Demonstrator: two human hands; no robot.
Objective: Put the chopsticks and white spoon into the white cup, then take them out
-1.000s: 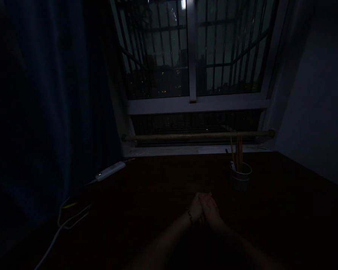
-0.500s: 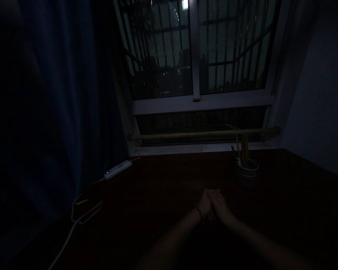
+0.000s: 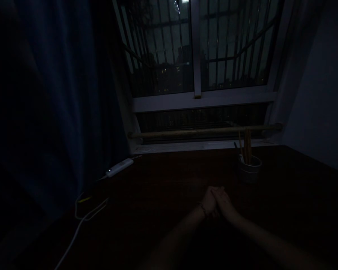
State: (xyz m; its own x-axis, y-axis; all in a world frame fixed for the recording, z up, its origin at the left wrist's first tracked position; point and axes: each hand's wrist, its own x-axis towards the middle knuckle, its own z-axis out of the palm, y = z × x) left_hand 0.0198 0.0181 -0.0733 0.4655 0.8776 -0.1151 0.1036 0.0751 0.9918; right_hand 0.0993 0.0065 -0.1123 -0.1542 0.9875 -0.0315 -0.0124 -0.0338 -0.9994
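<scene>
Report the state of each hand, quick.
left hand: closed, clasped with the right hand; no object visible in it.
right hand: closed, clasped with the left hand; no object visible in it.

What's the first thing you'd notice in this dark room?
The barred window glows faintly at the top, the brightest thing here. Below it, on the dark table, the left hand and right hand are clasped together, with a cup of sticks just beyond them to the right.
</scene>
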